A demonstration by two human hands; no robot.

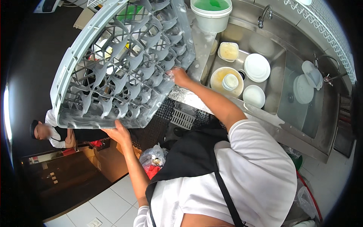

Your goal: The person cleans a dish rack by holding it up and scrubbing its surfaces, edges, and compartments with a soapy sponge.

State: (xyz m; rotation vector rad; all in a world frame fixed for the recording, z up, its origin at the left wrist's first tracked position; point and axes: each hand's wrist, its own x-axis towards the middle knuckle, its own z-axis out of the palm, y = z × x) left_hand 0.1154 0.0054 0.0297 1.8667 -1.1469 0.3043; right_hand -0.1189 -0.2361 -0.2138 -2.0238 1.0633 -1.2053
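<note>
A large grey plastic dishwasher rack (pixel 128 60), lined with rows of pegs, is held up tilted on the left side of the head view. My left hand (pixel 118 133) grips its lower near edge, the fingers partly hidden behind the rim. Closed on the rack's right edge is my right hand (pixel 178 77), next to the steel counter (pixel 197 72). Through the open lattice I glimpse things behind the rack, too broken up to name.
To the right, a steel sink (pixel 281 51) holds a stack of white plates (pixel 257 67), bowls (pixel 254 96) and a soiled tub (pixel 228 50). A bucket of green liquid (pixel 211 17) stands behind. At far left is another person (pixel 53 130); a plastic bag (pixel 153 157) lies low.
</note>
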